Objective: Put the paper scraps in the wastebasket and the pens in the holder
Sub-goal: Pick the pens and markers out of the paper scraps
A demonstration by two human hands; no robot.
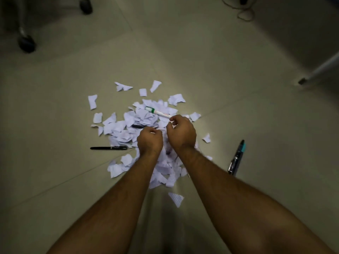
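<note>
White paper scraps (126, 125) lie in a pile on the floor, with loose pieces around it. My left hand (150, 139) hovers over the pile's middle with its fingers curled, and a white scrap shows inside them. My right hand (181, 132) is beside it, fingers curled, its index tip at the end of a white marker with a green cap (157, 112). Whether it grips the marker is unclear. A black pen (108, 148) lies left of the pile and another black pen (139, 126) is half buried. Teal-and-black pens (237, 158) lie at the right. No wastebasket or holder is in view.
Chair casters (26, 43) stand at the top left on the pale tiled floor (55, 107). A white furniture leg (322, 68) slants in from the right edge. A thin cord (244, 13) curls at the top right.
</note>
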